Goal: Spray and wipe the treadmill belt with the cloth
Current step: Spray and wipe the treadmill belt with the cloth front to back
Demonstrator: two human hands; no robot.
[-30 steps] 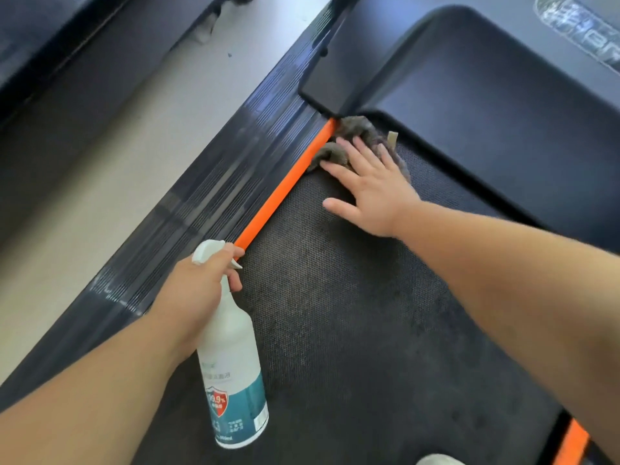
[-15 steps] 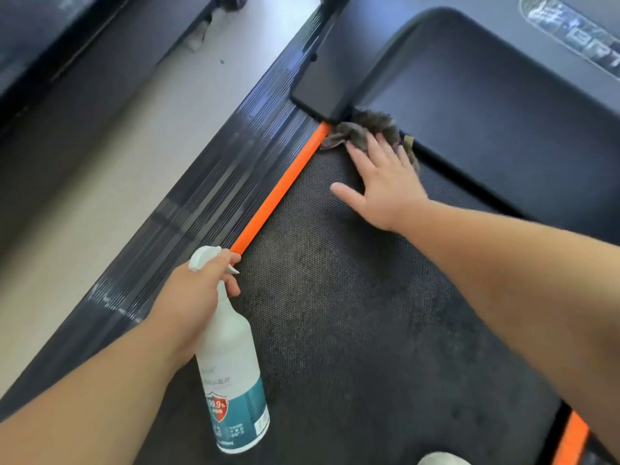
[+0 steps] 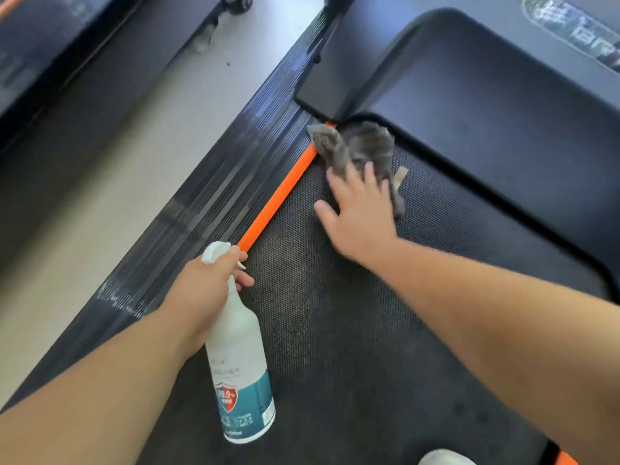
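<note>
The dark textured treadmill belt (image 3: 335,330) runs from the bottom of the head view up to the black motor cover. A crumpled grey cloth (image 3: 365,146) lies at the belt's far left corner, touching the orange strip. My right hand (image 3: 359,213) presses flat on the cloth's near part, fingers straight and spread. My left hand (image 3: 208,290) grips the neck of a white spray bottle (image 3: 241,374) with a teal label, a finger by the trigger. The bottle hangs upright over the belt's left side.
An orange strip (image 3: 278,196) and a ribbed black side rail (image 3: 201,209) border the belt on the left. The black motor cover (image 3: 486,112) rises beyond the cloth. Pale floor (image 3: 100,182) and another dark machine (image 3: 50,62) lie to the left. A shoe tip (image 3: 443,458) shows at the bottom.
My right hand has pushed the cloth farther up the belt to the corner by the motor cover. The bottle in my left hand has barely moved.
</note>
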